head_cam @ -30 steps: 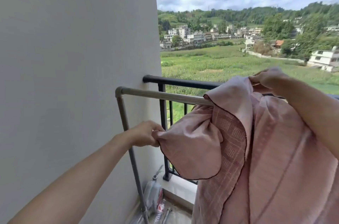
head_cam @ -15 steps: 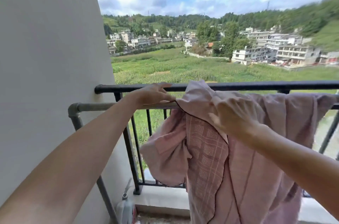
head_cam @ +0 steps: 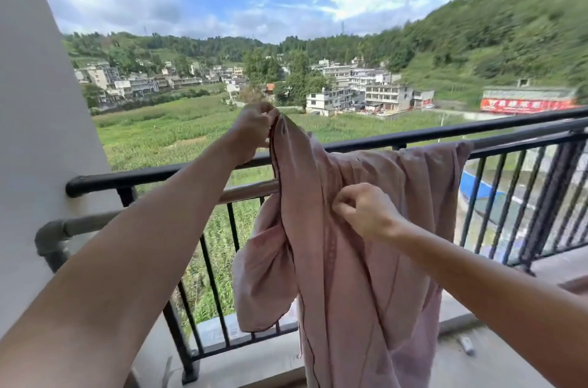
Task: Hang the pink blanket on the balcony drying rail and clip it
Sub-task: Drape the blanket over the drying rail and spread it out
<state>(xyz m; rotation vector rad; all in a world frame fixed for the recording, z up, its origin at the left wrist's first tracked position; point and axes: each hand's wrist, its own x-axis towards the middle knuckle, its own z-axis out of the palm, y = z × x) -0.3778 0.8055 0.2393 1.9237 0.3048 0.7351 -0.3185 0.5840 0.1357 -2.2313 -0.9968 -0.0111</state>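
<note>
Left hand [head_cam: 253, 130] grips pink blanket [head_cam: 359, 276] edge above drying rail [head_cam: 248, 192]; right hand [head_cam: 366, 211] pinches its front.

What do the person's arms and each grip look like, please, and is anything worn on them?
The left forearm and right forearm are bare to the frame's edge, with no sleeve showing. The left grip and right grip are ungloved hands; no watch, bracelet or ring is visible on wrists or fingers.

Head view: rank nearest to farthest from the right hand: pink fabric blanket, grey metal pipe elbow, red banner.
1. Pink fabric blanket: in the right hand.
2. Grey metal pipe elbow: left, at the wall.
3. Red banner: far right background.
</note>
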